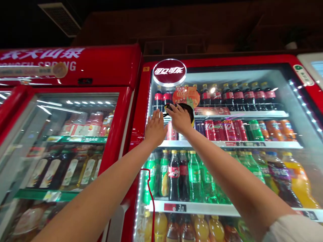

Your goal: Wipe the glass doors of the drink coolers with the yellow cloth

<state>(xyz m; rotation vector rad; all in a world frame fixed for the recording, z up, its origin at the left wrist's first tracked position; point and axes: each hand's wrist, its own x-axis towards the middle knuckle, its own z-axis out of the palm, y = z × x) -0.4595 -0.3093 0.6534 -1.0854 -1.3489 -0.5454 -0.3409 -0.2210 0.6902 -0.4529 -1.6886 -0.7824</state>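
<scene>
My left hand [155,129] is raised toward the glass door of the drinks fridge, fingers stretched out and nothing in them. Beside it, my right hand [179,118] lies over a black item with yellow edges [188,110], its fingers bent across the front. The item's exact kind is hard to make out. It is at the glass, just below an orange promotional sign [188,95]. Behind the glass [252,75], cola bottles [228,95] line the top shelf and cans [210,130] stand on the shelf beneath.
To the left stands another red drinks fridge [126,134] with bottles inside. A round lit sign [169,72] juts from the top of the door. Lower shelves hold green bottles [194,176] and yellow drinks [202,228]. A thin red cord [152,201] hangs before the door.
</scene>
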